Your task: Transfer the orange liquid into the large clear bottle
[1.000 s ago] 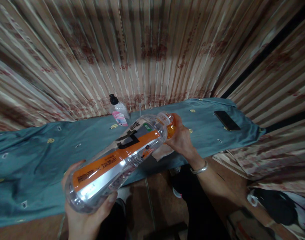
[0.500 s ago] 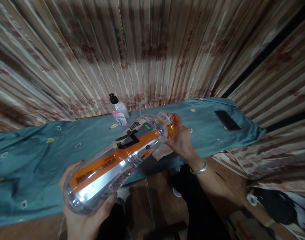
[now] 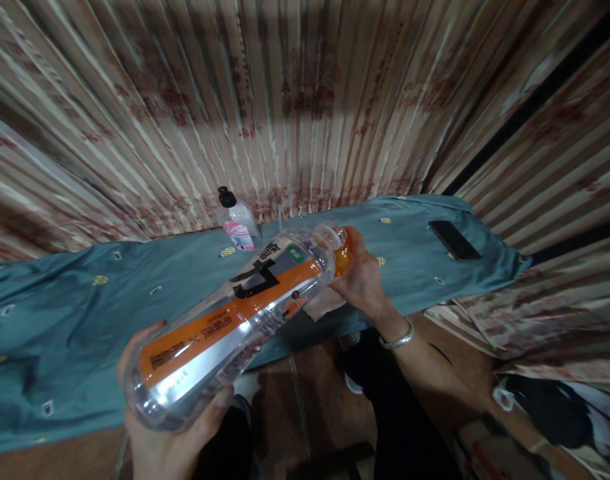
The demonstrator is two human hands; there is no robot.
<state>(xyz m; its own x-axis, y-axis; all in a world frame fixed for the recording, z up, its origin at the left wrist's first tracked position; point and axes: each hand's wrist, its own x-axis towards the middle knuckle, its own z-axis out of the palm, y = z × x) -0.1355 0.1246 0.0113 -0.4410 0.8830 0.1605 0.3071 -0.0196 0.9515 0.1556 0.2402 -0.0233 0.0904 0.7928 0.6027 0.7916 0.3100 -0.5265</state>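
While the bottle (image 3: 229,320) is held aslant over the cloth (image 3: 399,240), its near-left base clasped by the left hand (image 3: 167,443), an orange piece (image 3: 343,259) beside its mouth clamped by the right hand (image 3: 363,277), the closed fingers' grip could be lost on smooth plastic.

- You have a large clear plastic bottle (image 3: 229,323) between your two hands, tilted, its base low on the left toward you and its narrower neck end higher on the right.
- Your bottle's wrap carries a long orange band, a shiny silver-white strip, bold black characters and a small green patch; the wall is see-through and ribbed along the lower side.
- Beside the neck, in your right hand (image 3: 363,280), you have a translucent orange piece (image 3: 343,261), partly hidden by your fingers; whether it is a cap or a small container you cannot tell.
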